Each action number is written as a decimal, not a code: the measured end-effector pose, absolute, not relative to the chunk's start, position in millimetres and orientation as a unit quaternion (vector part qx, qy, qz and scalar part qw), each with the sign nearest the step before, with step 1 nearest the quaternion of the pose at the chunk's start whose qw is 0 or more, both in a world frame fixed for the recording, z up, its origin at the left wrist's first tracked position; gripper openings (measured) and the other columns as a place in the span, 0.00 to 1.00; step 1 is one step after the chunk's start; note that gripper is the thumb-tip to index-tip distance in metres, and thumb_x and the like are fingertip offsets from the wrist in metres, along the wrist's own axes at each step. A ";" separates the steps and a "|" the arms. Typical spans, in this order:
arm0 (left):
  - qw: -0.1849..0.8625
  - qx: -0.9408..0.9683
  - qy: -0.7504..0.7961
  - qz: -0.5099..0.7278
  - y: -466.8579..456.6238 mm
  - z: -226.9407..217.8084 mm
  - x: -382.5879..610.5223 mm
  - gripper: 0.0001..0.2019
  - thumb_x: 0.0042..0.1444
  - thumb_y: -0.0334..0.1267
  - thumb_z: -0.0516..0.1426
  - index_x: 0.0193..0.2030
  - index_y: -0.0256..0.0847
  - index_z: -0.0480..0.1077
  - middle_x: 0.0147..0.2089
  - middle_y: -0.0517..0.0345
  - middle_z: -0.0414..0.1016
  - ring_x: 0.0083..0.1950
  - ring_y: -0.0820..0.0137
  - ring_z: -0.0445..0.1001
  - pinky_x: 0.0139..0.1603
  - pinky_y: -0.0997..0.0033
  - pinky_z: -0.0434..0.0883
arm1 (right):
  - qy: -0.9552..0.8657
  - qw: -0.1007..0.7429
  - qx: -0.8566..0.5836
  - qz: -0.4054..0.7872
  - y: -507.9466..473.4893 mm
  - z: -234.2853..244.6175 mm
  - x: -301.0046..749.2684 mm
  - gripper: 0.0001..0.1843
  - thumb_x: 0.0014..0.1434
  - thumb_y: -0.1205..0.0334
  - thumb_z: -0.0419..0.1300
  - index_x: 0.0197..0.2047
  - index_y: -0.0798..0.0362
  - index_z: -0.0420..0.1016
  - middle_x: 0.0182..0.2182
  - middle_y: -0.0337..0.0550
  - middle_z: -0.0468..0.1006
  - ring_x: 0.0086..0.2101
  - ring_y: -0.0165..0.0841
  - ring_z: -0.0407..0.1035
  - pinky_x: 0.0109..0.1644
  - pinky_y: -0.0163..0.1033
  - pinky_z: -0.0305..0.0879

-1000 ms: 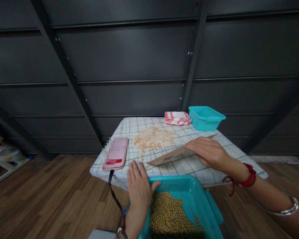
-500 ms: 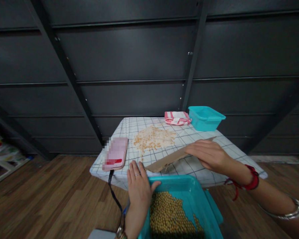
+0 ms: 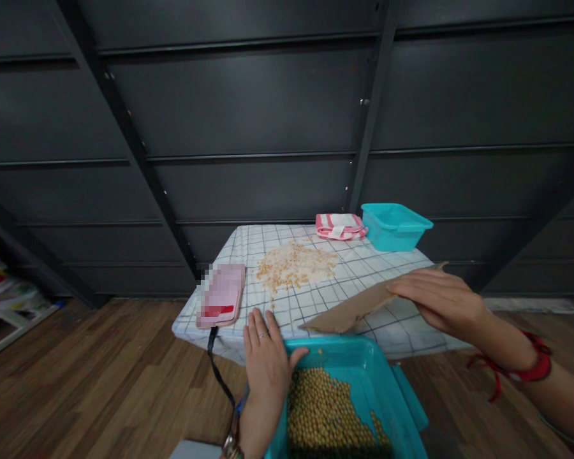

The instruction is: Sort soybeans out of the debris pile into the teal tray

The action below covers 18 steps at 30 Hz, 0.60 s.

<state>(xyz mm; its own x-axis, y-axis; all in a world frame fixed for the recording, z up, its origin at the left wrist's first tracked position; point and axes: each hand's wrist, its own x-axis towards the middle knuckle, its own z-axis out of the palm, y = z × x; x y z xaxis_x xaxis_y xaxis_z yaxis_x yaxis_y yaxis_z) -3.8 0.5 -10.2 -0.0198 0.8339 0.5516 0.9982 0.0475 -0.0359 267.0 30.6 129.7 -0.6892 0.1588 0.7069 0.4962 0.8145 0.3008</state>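
Note:
My right hand (image 3: 442, 298) grips a torn strip of brown cardboard (image 3: 351, 309), held slanting over the front of the checked cloth. My left hand (image 3: 268, 357) rests on the left rim of a teal plastic tub (image 3: 370, 366), fingers stretched out and thumb over the edge. Inside the tub lie many small tan-yellow beans or balls (image 3: 323, 405), heaped to the left. Farther back on the cloth is a spread pile of pale grains mixed with yellow ones (image 3: 294, 262).
The table has a white checked cloth (image 3: 249, 245). A pink phone (image 3: 224, 293) with a black strap lies at its left. At the back right are a folded red-and-white striped cloth (image 3: 340, 227) and a smaller teal container (image 3: 395, 228). A dark panelled wall (image 3: 249, 108) stands behind.
My right hand has moved to the right with the cardboard, away from my left hand. My left hand, the tub and the grain pile have stayed in place.

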 end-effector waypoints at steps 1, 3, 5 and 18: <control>0.220 -0.664 -0.690 -0.183 0.4 -10.1 -3.6 0.46 0.42 0.65 0.44 0.56 0.22 0.55 0.57 0.24 0.57 0.59 0.47 0.55 0.56 0.46 0.56 | -0.884 0.349 -0.189 -0.249 31.8 129.1 268.0 0.22 0.53 0.77 0.46 0.49 0.50 0.64 0.33 0.41 0.77 0.35 0.32 0.71 0.38 0.38 0.69; 0.214 -0.665 -0.693 -0.178 0.1 -9.3 -3.3 0.46 0.42 0.65 0.44 0.56 0.21 0.55 0.57 0.23 0.56 0.59 0.46 0.55 0.56 0.46 0.56 | -0.882 0.342 -0.192 -0.262 34.0 128.4 268.4 0.22 0.53 0.77 0.46 0.48 0.50 0.64 0.33 0.41 0.77 0.34 0.32 0.71 0.38 0.38 0.69; 0.210 -0.665 -0.696 -0.174 -0.3 -7.7 -3.0 0.46 0.42 0.65 0.45 0.55 0.21 0.55 0.57 0.22 0.56 0.59 0.46 0.56 0.56 0.47 0.56 | -0.882 0.334 -0.189 -0.272 35.4 128.0 267.8 0.22 0.52 0.78 0.47 0.48 0.50 0.65 0.32 0.41 0.76 0.34 0.31 0.71 0.37 0.38 0.69; 0.201 -0.668 -0.697 -0.163 -0.7 -7.0 -4.0 0.46 0.42 0.64 0.46 0.56 0.23 0.54 0.58 0.24 0.56 0.60 0.47 0.54 0.56 0.46 0.55 | -0.867 0.346 -0.201 -0.297 57.8 126.8 240.9 0.20 0.50 0.78 0.46 0.43 0.52 0.67 0.32 0.42 0.76 0.33 0.31 0.71 0.37 0.39 0.69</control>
